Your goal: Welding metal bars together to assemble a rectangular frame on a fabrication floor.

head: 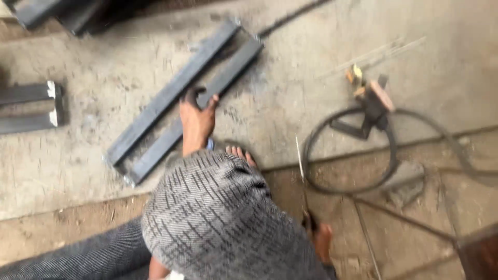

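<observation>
- Steel frame lies flat on concrete floor, long axis diagonal, near-left to far-right.
- Left hand: fingers clamped over its nearer bar.
- Right hand: grips thin rod, well apart.

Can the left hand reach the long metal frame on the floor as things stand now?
Probably yes: the left hand already rests on the near bar of the metal frame, fingers curled over its edge, and nothing lies between them.

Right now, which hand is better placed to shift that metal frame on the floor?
Probably the left hand: it already grips a bar of the metal frame. The right hand is beyond the knee, apart from the frame, and seems busy holding a thin rod.
</observation>
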